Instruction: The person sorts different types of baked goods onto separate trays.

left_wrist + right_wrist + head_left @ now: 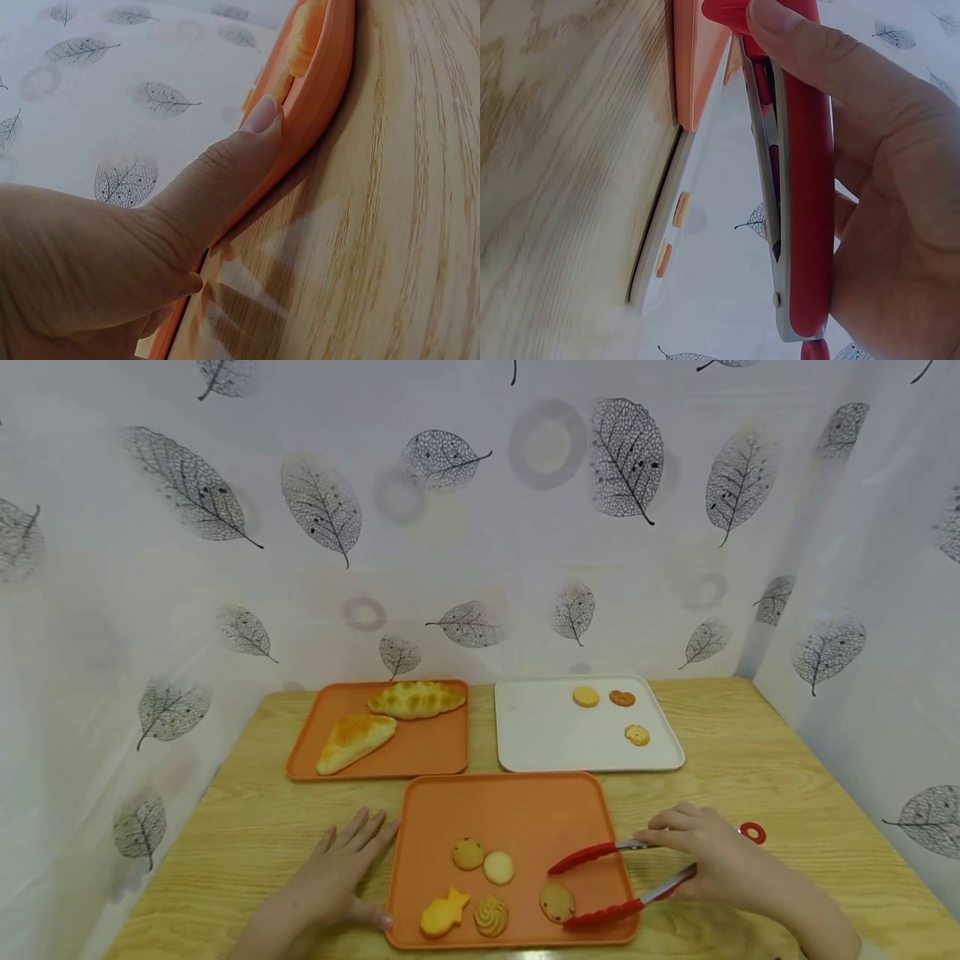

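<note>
My right hand [712,856] grips a pair of red-and-silver tongs [810,187] by their arms. In the head view the red tips are spread over the near orange tray [525,810], the lower tip beside a round speckled cookie [557,902]. Whether that tip touches the cookie I cannot tell. My left hand [330,881] lies at the tray's left edge with fingers spread, its thumb [225,165] against the rim. Also on this tray are another speckled cookie [468,853], a pale round cookie [498,867], a swirl cookie [491,916] and a fish-shaped cookie [444,912].
Behind, at left, an orange tray [427,760] bears a long braided bread [416,700] and a triangular bread [356,742]. At right a white tray [540,727] holds a round biscuit [586,696], a pretzel-shaped cookie [622,697] and a scalloped cookie [637,735]. Leaf-patterned curtains surround the wooden table [750,743].
</note>
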A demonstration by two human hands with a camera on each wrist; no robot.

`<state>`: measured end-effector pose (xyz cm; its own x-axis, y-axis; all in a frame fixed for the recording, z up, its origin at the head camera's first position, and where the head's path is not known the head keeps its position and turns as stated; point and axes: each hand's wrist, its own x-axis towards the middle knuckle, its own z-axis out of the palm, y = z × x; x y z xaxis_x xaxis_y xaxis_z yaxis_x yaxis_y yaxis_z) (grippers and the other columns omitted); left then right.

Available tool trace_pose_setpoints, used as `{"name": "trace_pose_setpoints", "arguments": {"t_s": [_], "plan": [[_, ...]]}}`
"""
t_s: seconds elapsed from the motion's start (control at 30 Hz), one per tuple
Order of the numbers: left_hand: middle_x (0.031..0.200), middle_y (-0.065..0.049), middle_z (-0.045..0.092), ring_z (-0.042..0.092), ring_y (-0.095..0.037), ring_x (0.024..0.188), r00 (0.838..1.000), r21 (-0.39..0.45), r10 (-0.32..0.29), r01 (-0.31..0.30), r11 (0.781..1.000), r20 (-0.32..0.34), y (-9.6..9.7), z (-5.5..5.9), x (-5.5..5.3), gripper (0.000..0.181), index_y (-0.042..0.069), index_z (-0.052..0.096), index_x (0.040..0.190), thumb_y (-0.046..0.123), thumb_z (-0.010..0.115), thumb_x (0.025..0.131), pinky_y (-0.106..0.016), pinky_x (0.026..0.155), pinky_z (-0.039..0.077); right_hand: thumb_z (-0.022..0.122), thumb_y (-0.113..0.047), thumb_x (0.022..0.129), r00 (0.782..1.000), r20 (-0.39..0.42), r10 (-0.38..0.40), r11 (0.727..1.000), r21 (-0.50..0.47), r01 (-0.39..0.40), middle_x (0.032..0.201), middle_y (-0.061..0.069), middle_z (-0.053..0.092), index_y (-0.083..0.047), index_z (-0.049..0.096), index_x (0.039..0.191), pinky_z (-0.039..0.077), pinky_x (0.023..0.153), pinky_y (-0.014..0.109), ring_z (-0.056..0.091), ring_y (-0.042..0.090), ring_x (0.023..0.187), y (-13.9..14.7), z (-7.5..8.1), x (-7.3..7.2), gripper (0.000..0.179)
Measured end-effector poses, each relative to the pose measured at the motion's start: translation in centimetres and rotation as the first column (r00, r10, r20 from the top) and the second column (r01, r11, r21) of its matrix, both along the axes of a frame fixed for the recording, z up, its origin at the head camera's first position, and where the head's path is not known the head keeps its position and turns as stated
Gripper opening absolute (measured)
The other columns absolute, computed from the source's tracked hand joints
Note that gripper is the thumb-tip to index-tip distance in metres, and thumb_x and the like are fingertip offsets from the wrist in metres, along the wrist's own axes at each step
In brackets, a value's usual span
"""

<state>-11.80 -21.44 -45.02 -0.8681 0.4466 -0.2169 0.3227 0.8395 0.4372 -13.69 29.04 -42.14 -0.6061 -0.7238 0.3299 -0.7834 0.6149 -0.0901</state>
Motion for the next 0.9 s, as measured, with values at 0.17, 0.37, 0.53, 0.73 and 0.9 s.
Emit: {"name": "trace_pose_setpoints", "arguments": {"t_s": [0.17,0.37,0.53,0.73,0.9], "plan": [[0.163,-0.015,0.015,0.006,-0.042,0.151,1.000,0.001,0.001,-0.001,1.000,-0.007,0.0,0.1,0.0,0.121,0.018,0.020,0.157,0.074,0.067,0.060,-0.076,0.110,0.007,0.089,-0.048,0.058,1.000,-0.015,-0.003,1.000,0.010,0.003,0.102,-0.016,0.064,-0.028,0.071,0.112,0.048,0.070,0.031,0.056,0.007,0.092,-0.6,-0.1,-0.1,0.060],[0.163,-0.016,0.015,0.007,-0.042,0.151,1.000,0.002,0.002,-0.002,1.000,-0.012,0.1,0.3,0.1,0.121,0.017,0.020,0.157,0.073,0.068,0.061,-0.075,0.110,0.007,0.091,-0.041,0.055,0.999,-0.046,0.018,1.000,-0.009,-0.019,0.100,-0.017,0.064,-0.027,0.072,0.109,0.047,0.070,0.032,0.056,0.008,0.092,-1.0,-0.4,-0.2,0.059],[0.163,-0.017,0.016,0.007,-0.043,0.150,1.000,-0.002,-0.003,0.003,1.000,-0.016,0.1,0.3,0.1,0.121,0.016,0.020,0.157,0.073,0.067,0.061,-0.076,0.110,0.008,0.091,-0.039,0.056,0.999,-0.038,0.022,0.999,-0.027,-0.023,0.100,-0.016,0.064,-0.027,0.072,0.110,0.046,0.070,0.033,0.056,0.010,0.093,-0.9,-0.6,-0.3,0.058],[0.163,-0.016,0.016,0.007,-0.042,0.150,1.000,-0.003,-0.007,0.007,1.000,-0.018,0.1,0.2,0.0,0.121,0.016,0.020,0.157,0.074,0.067,0.061,-0.076,0.110,0.008,0.092,-0.033,0.052,0.999,-0.049,0.004,0.999,-0.037,-0.006,0.100,-0.015,0.065,-0.026,0.072,0.111,0.047,0.071,0.034,0.056,0.010,0.093,-0.8,-0.7,-0.6,0.062],[0.163,-0.016,0.017,0.008,-0.042,0.151,1.000,-0.011,-0.009,0.009,1.000,-0.025,0.0,0.0,0.0,0.121,0.017,0.021,0.157,0.076,0.065,0.061,-0.076,0.109,0.009,0.093,-0.027,0.046,0.996,-0.084,0.015,0.998,-0.056,-0.020,0.100,-0.013,0.065,-0.023,0.073,0.110,0.046,0.070,0.032,0.055,0.010,0.091,-0.5,-0.4,-1.3,0.067]]}}
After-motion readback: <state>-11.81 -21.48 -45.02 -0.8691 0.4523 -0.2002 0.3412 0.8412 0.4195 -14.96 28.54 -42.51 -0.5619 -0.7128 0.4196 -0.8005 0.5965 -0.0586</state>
